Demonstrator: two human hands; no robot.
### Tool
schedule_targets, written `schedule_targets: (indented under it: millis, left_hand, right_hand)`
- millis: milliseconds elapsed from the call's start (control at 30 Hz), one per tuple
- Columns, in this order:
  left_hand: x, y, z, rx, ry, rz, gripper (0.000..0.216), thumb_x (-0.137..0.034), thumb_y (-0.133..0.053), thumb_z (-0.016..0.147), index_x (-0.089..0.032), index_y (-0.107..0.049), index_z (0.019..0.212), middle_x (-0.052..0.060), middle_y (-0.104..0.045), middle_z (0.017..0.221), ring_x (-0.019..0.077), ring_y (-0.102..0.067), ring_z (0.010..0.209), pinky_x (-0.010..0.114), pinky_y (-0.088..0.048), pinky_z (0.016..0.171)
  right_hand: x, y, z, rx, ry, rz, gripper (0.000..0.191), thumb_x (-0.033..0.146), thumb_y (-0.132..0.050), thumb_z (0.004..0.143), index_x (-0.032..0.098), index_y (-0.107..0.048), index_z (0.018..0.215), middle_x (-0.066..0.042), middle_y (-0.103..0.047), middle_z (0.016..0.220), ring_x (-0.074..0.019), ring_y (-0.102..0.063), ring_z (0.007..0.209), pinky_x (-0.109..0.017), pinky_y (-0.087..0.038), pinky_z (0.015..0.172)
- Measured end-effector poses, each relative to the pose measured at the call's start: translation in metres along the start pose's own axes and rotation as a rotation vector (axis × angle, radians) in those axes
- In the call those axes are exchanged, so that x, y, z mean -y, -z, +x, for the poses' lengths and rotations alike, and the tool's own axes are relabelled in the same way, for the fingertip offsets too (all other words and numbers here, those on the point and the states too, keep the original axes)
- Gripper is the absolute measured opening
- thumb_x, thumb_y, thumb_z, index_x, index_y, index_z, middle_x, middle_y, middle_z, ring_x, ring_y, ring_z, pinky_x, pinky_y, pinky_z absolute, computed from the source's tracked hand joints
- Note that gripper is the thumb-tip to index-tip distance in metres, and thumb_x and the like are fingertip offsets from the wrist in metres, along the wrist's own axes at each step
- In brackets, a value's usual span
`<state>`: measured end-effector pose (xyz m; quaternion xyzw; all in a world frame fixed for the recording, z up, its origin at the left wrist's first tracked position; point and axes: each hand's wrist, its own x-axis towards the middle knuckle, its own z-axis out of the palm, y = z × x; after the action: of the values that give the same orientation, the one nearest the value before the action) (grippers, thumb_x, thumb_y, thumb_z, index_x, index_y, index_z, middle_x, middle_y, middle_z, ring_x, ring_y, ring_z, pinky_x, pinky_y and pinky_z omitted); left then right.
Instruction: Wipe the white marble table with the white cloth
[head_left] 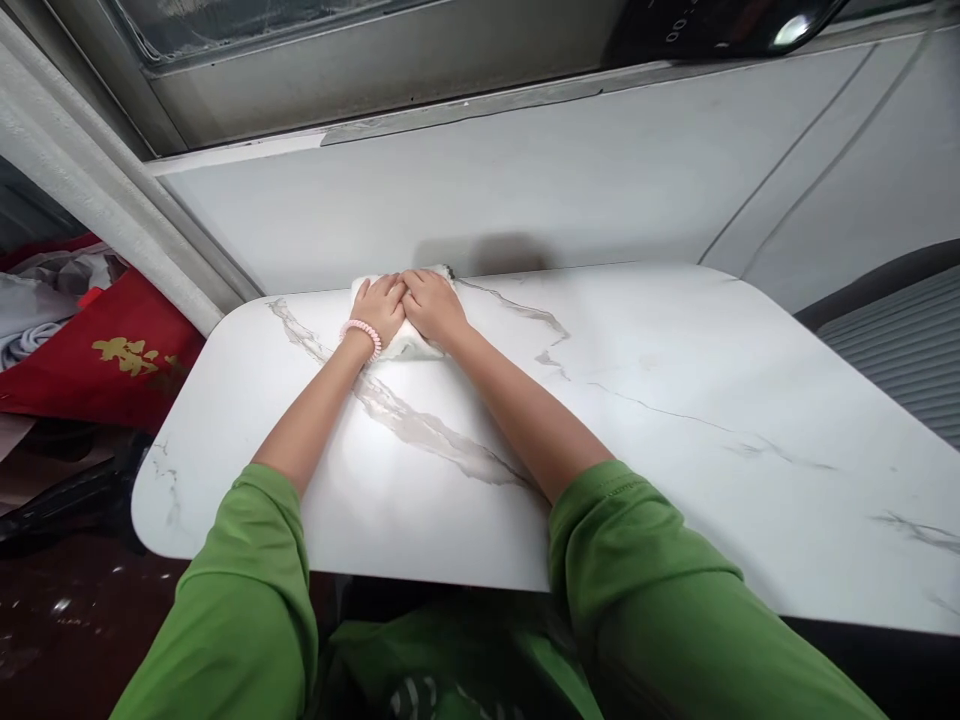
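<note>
A folded white cloth point(414, 346) lies on the white marble-patterned table point(645, 370), close to its far edge. My left hand point(381, 306) presses down on the left part of the cloth, fingers bent over it. Beside it, touching it, my right hand point(435, 306) grips the right part with fingers close together. Both palms face down, and the cloth beneath them is mostly hidden. A pink coiled band point(374, 338) circles my left wrist. At the cloth's upper right corner a small dark patch shows.
Behind the table rises a white wall panel point(480, 190) under a window frame point(390, 80). A red bag point(150, 330) with gold lettering stands at the left, beyond a pale post. A grey ribbed chair back point(900, 340) is at the right. A dark device point(720, 30) hangs at the top.
</note>
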<state>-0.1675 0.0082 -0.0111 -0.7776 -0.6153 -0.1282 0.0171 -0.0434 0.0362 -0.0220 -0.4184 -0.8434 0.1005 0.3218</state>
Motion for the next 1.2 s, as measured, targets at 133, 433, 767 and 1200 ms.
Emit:
schedule_targets:
  millis: [133,433,767,1200]
  left_hand:
    - [-0.040,0.004,-0.041,0.004,0.025,0.020,0.045,-0.020,-0.033,0.093,-0.014,-0.048,0.136,0.014,-0.045,0.147,0.0264,-0.037,0.138,0.050,-0.018,0.117]
    - [-0.161,0.023,-0.173,0.043,-0.224,-0.081,0.054,-0.025,-0.040,0.088,-0.008,-0.045,0.139,0.020,-0.036,0.151,0.0332,-0.021,0.145,0.059,-0.015,0.118]
    - [-0.175,0.017,-0.161,0.099,-0.263,-0.086,0.056,-0.028,-0.041,0.088,-0.005,-0.046,0.139,0.023,-0.037,0.150,0.0348,-0.026,0.143,0.056,-0.015,0.119]
    - [-0.119,-0.016,0.016,0.088,-0.142,-0.010,0.048,-0.022,-0.031,0.095,-0.010,-0.044,0.140,0.016,-0.041,0.149,0.0273,-0.032,0.141,0.049,-0.017,0.120]
  right_hand:
    - [0.011,0.026,-0.046,0.040,0.053,0.015,0.032,0.013,-0.033,0.081,0.014,-0.058,0.102,-0.016,-0.064,0.106,-0.0270,-0.055,0.100,-0.042,-0.041,0.095]
    - [0.056,0.113,-0.218,0.083,0.015,0.051,0.043,0.015,-0.038,0.082,0.023,-0.054,0.121,-0.013,-0.058,0.128,-0.0296,-0.051,0.121,-0.055,-0.037,0.107]
    - [0.042,0.124,-0.221,0.076,-0.042,0.082,0.046,0.013,-0.039,0.076,0.026,-0.056,0.117,-0.011,-0.059,0.123,-0.0300,-0.052,0.117,-0.053,-0.042,0.102]
    - [-0.075,0.079,-0.064,-0.017,0.006,0.028,0.031,0.015,-0.037,0.076,0.018,-0.057,0.099,-0.014,-0.065,0.106,-0.0289,-0.056,0.099,-0.045,-0.044,0.092]
